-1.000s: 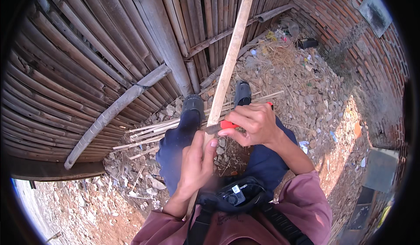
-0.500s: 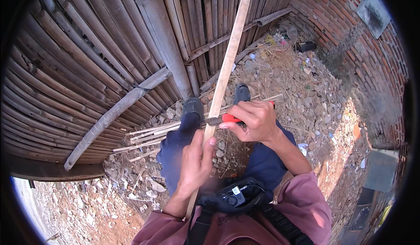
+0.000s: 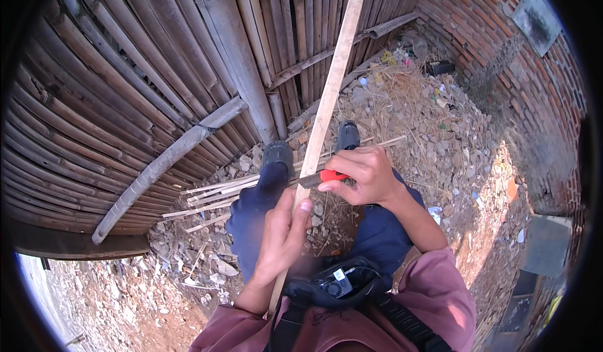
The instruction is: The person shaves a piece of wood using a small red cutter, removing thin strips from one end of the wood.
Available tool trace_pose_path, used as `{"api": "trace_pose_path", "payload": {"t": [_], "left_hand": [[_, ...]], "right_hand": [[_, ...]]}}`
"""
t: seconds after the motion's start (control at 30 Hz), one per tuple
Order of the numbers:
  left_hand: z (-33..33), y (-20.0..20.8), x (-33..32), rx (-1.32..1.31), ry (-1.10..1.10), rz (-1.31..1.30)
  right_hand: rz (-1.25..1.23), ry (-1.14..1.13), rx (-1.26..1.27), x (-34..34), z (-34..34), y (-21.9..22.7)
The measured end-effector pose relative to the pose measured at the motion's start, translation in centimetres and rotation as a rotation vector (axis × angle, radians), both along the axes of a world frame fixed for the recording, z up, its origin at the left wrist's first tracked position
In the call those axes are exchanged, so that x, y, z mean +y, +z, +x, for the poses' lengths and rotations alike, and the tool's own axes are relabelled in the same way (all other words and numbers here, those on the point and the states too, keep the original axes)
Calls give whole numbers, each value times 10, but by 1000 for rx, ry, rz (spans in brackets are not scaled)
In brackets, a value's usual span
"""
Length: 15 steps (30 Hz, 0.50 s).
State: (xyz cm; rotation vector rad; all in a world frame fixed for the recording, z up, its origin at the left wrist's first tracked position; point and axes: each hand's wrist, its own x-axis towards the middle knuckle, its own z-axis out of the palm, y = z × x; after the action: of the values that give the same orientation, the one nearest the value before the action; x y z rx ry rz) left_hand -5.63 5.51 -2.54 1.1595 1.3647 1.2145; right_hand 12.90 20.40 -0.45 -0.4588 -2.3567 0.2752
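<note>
A long, pale bamboo strip [image 3: 333, 85] slants up and away from my lap, its far end in front of the bamboo wall. Low on the strip, my left hand [image 3: 284, 231] is wrapped round it, thumb along its face. My right hand [image 3: 363, 175] grips the red handle of a knife [image 3: 331, 175], fingers closed. The dark blade lies across the strip just above my left thumb, touching it. Part of the handle is hidden in my right hand.
Several thin bamboo strips [image 3: 210, 201] lie on the rubble by my left boot [image 3: 277, 153]. A bamboo-slat wall [image 3: 125, 82] stands to the left and ahead. On the right rises a brick wall [image 3: 502, 44]. Stones and litter cover the ground [image 3: 433, 144].
The knife blade has shifted slightly down the strip, closer to my left thumb, and my right hand has turned a little. My left hand keeps its hold on the strip.
</note>
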Motion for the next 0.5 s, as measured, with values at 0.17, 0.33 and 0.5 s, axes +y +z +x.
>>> {"api": "trace_pose_path", "payload": {"t": [0.17,0.33,0.5], "left_hand": [[1,1,0,51,-1,4],[-1,8,0,89,-16,-26],[0,9,1,148,3,-24]], "right_hand": [[51,-30,-43,-3,1,3],[101,-43,-31,-1,1,2],[157,-99,-47,-3,2,2]]}}
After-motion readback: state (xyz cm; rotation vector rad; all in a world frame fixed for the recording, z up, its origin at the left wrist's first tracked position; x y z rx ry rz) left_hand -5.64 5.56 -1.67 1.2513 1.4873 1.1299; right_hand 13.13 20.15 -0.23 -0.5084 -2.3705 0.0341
